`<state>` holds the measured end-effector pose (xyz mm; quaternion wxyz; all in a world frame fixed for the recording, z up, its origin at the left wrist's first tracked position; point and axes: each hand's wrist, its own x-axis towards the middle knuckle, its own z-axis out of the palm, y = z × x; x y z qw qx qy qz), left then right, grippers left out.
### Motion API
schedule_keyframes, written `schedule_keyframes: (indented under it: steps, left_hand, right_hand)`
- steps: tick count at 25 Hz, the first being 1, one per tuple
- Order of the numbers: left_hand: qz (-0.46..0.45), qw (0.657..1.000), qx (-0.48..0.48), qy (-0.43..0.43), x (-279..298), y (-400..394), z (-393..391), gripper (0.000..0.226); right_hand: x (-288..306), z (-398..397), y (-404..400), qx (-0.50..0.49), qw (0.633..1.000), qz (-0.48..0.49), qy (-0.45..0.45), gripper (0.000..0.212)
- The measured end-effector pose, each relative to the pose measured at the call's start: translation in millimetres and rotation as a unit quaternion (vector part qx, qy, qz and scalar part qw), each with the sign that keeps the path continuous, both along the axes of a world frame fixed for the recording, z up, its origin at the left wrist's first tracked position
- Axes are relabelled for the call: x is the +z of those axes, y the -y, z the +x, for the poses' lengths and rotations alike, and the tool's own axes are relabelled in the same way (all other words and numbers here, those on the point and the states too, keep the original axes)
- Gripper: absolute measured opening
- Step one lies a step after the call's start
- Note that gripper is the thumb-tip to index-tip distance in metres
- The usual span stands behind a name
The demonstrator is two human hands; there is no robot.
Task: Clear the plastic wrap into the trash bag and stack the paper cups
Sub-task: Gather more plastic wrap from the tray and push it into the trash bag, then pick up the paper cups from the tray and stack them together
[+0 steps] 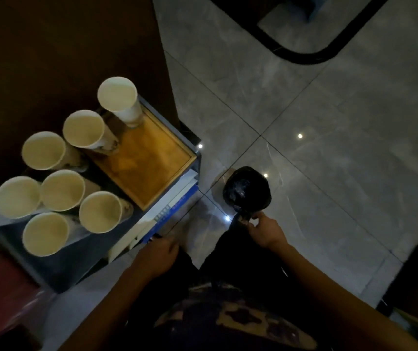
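Several white paper cups [62,190] stand upright and separate on a low stand at the left; two of them [83,127] sit on a wooden tray [149,160]. A black trash bag [247,190] hangs over the tiled floor, its gathered neck pinched in my right hand [266,230]. My left hand [158,254] hovers low beside the stand's front corner, fingers curled, holding nothing that I can see. No plastic wrap is visible.
A blue and white booklet [177,201] lies on the stand's edge below the tray. A dark wooden wall rises behind the cups. Grey glossy floor tiles [329,122] spread to the right, with a black-rimmed object at the top.
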<state>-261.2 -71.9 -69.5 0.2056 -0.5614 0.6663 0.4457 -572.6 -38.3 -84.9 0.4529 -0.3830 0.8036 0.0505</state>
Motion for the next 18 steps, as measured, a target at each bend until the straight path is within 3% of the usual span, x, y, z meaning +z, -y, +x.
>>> schedule_keyframes:
  steps: [5, 8, 11, 18]
  left_hand:
    - [0.061, 0.997, 0.043, 0.031, 4.2, -24.4, 35.5, 0.029]
    - [0.050, 0.993, 0.087, 0.058, 1.1, -35.9, 48.1, 0.034]
    - [0.033, 0.992, 0.109, 0.048, 0.2, -41.4, 59.2, 0.024]
    - [0.009, 0.973, 0.231, 0.027, 8.5, -67.8, 87.7, 0.026]
  right_hand:
    - [6.6, 27.6, -0.9, 0.095, 0.995, -0.011, -0.002, 0.034]
    - [3.6, 42.3, 4.6, 0.169, 0.985, 0.006, 0.017, 0.034]
    - [3.7, 51.9, 18.9, 0.239, 0.970, 0.018, 0.032, 0.033]
    - [17.4, 89.5, 50.5, 0.323, 0.946, 0.012, 0.036, 0.025]
